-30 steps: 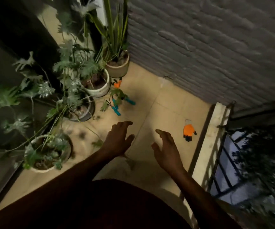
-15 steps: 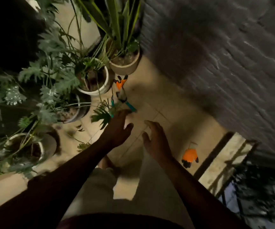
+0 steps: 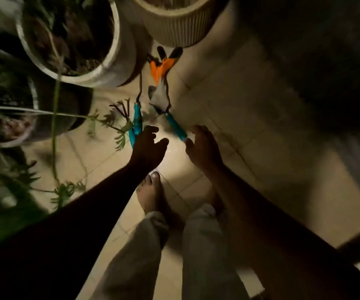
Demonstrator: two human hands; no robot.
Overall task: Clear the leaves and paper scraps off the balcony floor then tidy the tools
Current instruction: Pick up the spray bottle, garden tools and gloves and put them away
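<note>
Both hands are being held low over the tiled floor (image 3: pixel 228 100), side by side and apart. The left hand (image 3: pixel 147 148) is being kept loosely curled with the thumb spread rightward, its fingertips (image 3: pixel 152 129) just beside the left teal-handled tool (image 3: pixel 137 121) — contact cannot be told. The near end of the right teal-handled tool (image 3: pixel 175 127) is being framed by the thumb and curled forefinger of the right hand (image 3: pixel 204 148); a grip cannot be told. Beyond the tools, an orange glove (image 3: pixel 160 67) is lying between a white pot (image 3: pixel 120 61) and a ribbed pot (image 3: pixel 174 29) — a bare foot (image 3: pixel 152 195) is being planted just near of the hands.
</note>
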